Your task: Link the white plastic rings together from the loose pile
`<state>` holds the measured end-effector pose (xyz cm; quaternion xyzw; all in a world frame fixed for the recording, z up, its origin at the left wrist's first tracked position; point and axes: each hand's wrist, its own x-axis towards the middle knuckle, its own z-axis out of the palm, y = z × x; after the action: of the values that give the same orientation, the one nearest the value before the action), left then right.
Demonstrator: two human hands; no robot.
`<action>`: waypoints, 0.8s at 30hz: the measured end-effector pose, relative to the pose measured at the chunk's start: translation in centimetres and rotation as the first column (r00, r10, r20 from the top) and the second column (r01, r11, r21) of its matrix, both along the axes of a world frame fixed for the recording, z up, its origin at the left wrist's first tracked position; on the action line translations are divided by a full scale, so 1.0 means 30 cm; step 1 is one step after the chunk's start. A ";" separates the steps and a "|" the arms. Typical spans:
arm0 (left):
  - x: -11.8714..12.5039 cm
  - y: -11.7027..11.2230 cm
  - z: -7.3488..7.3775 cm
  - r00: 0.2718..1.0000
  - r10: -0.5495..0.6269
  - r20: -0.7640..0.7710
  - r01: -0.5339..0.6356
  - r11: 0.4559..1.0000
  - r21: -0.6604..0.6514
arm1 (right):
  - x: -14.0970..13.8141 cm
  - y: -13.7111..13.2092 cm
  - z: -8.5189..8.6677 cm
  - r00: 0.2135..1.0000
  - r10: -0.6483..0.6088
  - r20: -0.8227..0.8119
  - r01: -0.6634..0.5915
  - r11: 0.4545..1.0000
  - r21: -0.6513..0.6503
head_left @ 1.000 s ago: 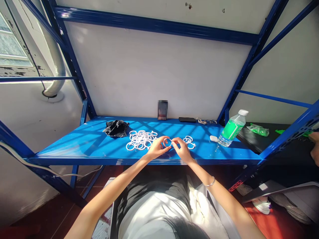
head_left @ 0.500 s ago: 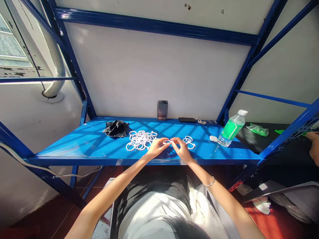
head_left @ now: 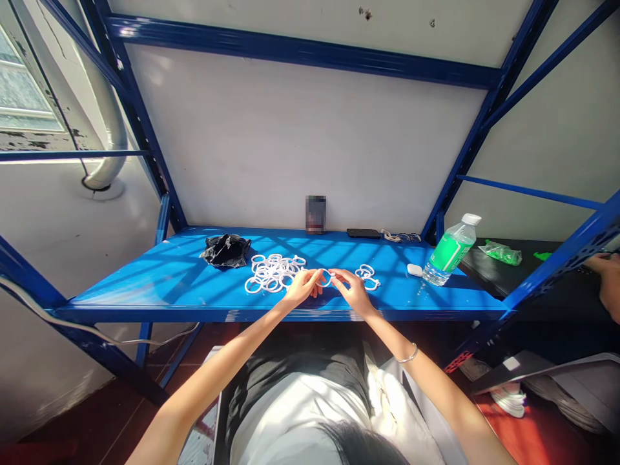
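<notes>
Above the front of the blue shelf (head_left: 159, 284), my left hand (head_left: 303, 285) and my right hand (head_left: 352, 289) pinch one white plastic ring (head_left: 326, 278) between their fingertips. The ring is small and partly hidden by my fingers. A heap of several white rings (head_left: 271, 272) lies just left of my left hand. A smaller cluster of white rings (head_left: 367, 275) lies just beyond my right hand. A bracelet (head_left: 407, 356) circles my right wrist.
A crumpled black bag (head_left: 226, 249) lies left of the heap. At the back stand a small dark box (head_left: 316, 214), a black phone (head_left: 363, 232) and a cable. A green-labelled water bottle (head_left: 450, 249) and a white earbud case (head_left: 415, 270) sit right. Another person's hand (head_left: 609, 284) shows at the right edge.
The ring faced me a second ago; both hands have turned it and drawn it slightly up and closer together. Another person's hand at the right edge has shifted a little upward.
</notes>
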<state>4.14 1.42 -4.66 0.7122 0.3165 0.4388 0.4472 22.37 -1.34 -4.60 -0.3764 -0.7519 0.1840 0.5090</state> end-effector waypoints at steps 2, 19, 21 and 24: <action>0.000 0.001 0.000 1.000 0.010 -0.005 -0.010 1.000 -0.004 | 0.001 0.000 0.000 1.000 0.009 0.005 -0.009 1.000 -0.001; -0.004 -0.037 0.032 0.988 0.070 -0.141 -0.038 0.975 0.219 | -0.004 -0.005 0.012 0.997 -0.078 -0.007 0.078 0.994 0.082; -0.002 -0.036 0.032 0.983 0.098 -0.156 -0.058 0.969 0.242 | -0.004 -0.006 0.014 0.997 -0.081 -0.002 0.081 0.993 0.089; -0.001 -0.034 0.031 0.977 0.123 -0.172 -0.075 0.962 0.264 | -0.004 -0.008 0.018 0.996 -0.085 0.002 0.084 0.993 0.088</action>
<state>4.12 0.40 -3.74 0.7853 0.3330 0.4291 0.2971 22.25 -1.59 -4.07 -0.3856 -0.7441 0.1281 0.5302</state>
